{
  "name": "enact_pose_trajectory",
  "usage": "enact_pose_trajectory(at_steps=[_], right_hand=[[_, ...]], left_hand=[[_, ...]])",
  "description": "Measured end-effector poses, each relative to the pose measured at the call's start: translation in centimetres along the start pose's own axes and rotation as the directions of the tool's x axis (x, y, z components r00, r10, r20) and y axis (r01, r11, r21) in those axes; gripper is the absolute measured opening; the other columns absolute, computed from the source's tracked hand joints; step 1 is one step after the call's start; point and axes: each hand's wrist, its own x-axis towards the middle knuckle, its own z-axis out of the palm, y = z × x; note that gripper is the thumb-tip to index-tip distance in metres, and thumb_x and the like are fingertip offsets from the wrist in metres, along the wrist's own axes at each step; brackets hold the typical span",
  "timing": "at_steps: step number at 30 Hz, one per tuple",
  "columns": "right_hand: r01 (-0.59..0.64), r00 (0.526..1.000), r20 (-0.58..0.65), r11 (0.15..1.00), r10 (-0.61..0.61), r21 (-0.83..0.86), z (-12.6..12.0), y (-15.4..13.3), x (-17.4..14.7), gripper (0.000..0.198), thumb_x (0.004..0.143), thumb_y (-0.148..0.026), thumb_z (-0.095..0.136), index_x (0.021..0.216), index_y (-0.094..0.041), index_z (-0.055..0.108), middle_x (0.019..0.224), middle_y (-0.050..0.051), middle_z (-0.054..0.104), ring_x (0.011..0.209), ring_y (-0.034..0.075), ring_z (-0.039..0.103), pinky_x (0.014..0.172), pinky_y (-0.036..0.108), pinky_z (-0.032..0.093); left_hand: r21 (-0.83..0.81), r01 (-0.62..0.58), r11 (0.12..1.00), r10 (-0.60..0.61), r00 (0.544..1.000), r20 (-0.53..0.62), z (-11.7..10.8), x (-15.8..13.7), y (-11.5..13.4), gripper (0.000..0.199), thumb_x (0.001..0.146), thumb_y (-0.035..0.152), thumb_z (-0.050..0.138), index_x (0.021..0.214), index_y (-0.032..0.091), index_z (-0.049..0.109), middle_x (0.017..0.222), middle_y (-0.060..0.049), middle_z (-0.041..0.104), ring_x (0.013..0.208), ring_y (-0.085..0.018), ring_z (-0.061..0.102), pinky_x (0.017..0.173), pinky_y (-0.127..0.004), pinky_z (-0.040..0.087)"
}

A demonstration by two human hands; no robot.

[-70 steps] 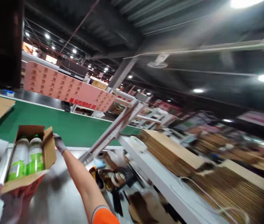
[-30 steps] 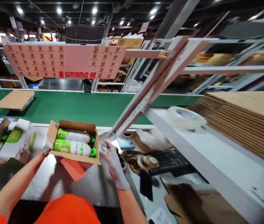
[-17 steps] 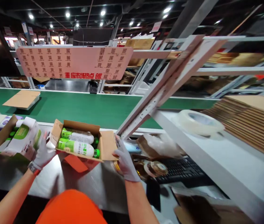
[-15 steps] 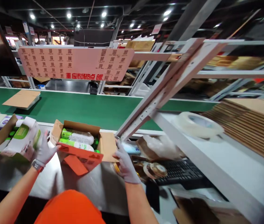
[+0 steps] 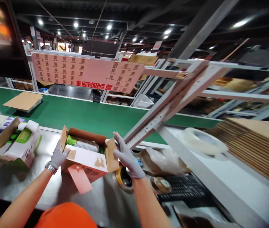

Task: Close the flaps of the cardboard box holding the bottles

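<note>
A grey metal surface [image 5: 29,177] ran in front of a green conveyor belt [image 5: 82,115], under warehouse lights. On it, near the belt's edge, stood a small cardboard box [image 5: 89,155], its long axis lying left to right, roughly along the belt. Two bottles [image 5: 83,144] lay flat inside, lengthwise with the box, their green ends toward the left. The near flap [image 5: 88,158] was folded partly over them. The gloved left hand [image 5: 58,155] pressed the box's left end, its grip loosely curled on the cardboard. The gloved right hand [image 5: 126,156] lay against the right end flap with fingers extended, its grip open. A roll of tape [image 5: 123,179] sat just below that hand.
</note>
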Motion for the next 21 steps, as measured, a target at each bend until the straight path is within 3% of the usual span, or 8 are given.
enact_pose_trajectory(at_steps=[3, 6, 9, 11, 14, 17, 19, 21], right_hand=[[0.215, 0.961, 0.228, 0.937, -0.154, -0.275, 0.7, -2.2, 2.7, 0.078, 0.072, -0.027, 0.068, 0.149, -0.026, 0.076, 0.147, 0.011, 0.078, 0.145, 0.033, 0.066, 0.133, 0.057, 0.045], [0.439, 0.852, 0.486, 0.774, -0.196, -0.456, 2.9, -3.6, 3.3, 0.03, 0.09, -0.031, 0.064, 0.107, -0.026, 0.089, 0.103, 0.009, 0.083, 0.121, 0.033, 0.07, 0.119, 0.057, 0.055], [0.57, 0.752, 0.639, 0.647, -0.162, -0.507, 6.5, -3.0, 2.4, 0.028, 0.102, -0.033, 0.06, 0.104, -0.027, 0.087, 0.098, 0.01, 0.081, 0.121, 0.034, 0.068, 0.128, 0.066, 0.046], [0.574, 0.776, 0.6, 0.612, -0.194, -0.544, 8.8, -1.5, 1.6, 0.037, 0.103, -0.031, 0.059, 0.131, -0.024, 0.081, 0.123, 0.015, 0.08, 0.14, 0.038, 0.062, 0.134, 0.073, 0.037], [0.5, 0.847, 0.467, 0.681, -0.255, -0.535, 10.5, 1.0, 1.2, 0.057, 0.109, -0.032, 0.05, 0.163, -0.017, 0.058, 0.163, 0.023, 0.062, 0.156, 0.037, 0.055, 0.134, 0.07, 0.042], [0.387, 0.921, 0.261, 0.764, -0.29, -0.517, 10.1, 2.9, 1.0, 0.052, 0.113, -0.039, 0.045, 0.159, -0.02, 0.059, 0.168, 0.022, 0.057, 0.155, 0.034, 0.058, 0.13, 0.064, 0.051], [0.321, 0.939, 0.079, 0.767, -0.336, -0.555, 9.2, 3.8, 0.1, 0.051, 0.109, -0.044, 0.055, 0.153, -0.02, 0.064, 0.166, 0.022, 0.059, 0.157, 0.038, 0.054, 0.135, 0.069, 0.043], [0.21, 0.942, -0.101, 0.797, -0.32, -0.566, 8.2, 4.9, -2.0, 0.065, 0.099, -0.052, 0.07, 0.154, -0.017, 0.063, 0.167, 0.025, 0.058, 0.161, 0.044, 0.049, 0.139, 0.074, 0.033]], left_hand=[[-0.121, 0.124, 0.985, -0.123, 0.992, 0.016, 0.1, 0.0, 0.0, 0.045, 0.093, 0.039, 0.077, 0.133, 0.02, 0.068, 0.13, -0.018, 0.083, 0.122, -0.039, 0.08, 0.109, -0.058, 0.063], [-0.12, 0.164, 0.979, -0.153, 0.984, 0.093, -0.3, -0.2, 0.4, 0.046, 0.097, 0.041, 0.073, 0.137, 0.018, 0.069, 0.132, -0.02, 0.083, 0.122, -0.037, 0.08, 0.109, -0.054, 0.065], [0.037, -0.146, 0.989, 0.139, 0.98, 0.145, -1.3, -0.4, 1.3, 0.066, 0.1, 0.038, 0.064, 0.162, 0.016, 0.057, 0.158, -0.024, 0.07, 0.146, -0.038, 0.069, 0.123, -0.058, 0.056], [0.154, -0.455, 0.877, 0.393, 0.865, 0.313, -2.1, -0.3, 2.4, 0.081, 0.097, 0.039, 0.068, 0.172, 0.015, 0.049, 0.179, -0.025, 0.051, 0.167, -0.042, 0.047, 0.136, -0.063, 0.043], [0.249, -0.725, 0.642, 0.481, 0.634, 0.606, -3.2, 0.3, 4.6, 0.086, 0.092, 0.053, 0.08, 0.165, 0.012, 0.059, 0.181, -0.028, 0.046, 0.17, -0.05, 0.038, 0.139, -0.073, 0.029], [0.277, -0.808, 0.519, 0.479, 0.544, 0.689, -4.1, 1.9, 6.5, 0.047, 0.107, 0.045, 0.066, 0.142, 0.015, 0.075, 0.162, -0.023, 0.067, 0.153, -0.042, 0.058, 0.135, -0.068, 0.033], [0.242, -0.832, 0.498, 0.492, 0.502, 0.712, -4.4, 3.4, 7.1, 0.028, 0.111, 0.031, 0.059, 0.123, 0.021, 0.082, 0.141, -0.015, 0.078, 0.137, -0.035, 0.066, 0.131, -0.062, 0.039], [0.198, -0.844, 0.498, 0.503, 0.467, 0.727, -4.4, 5.0, 7.2, 0.022, 0.109, 0.027, 0.062, 0.111, 0.025, 0.084, 0.129, -0.011, 0.08, 0.129, -0.032, 0.067, 0.126, -0.058, 0.043]])
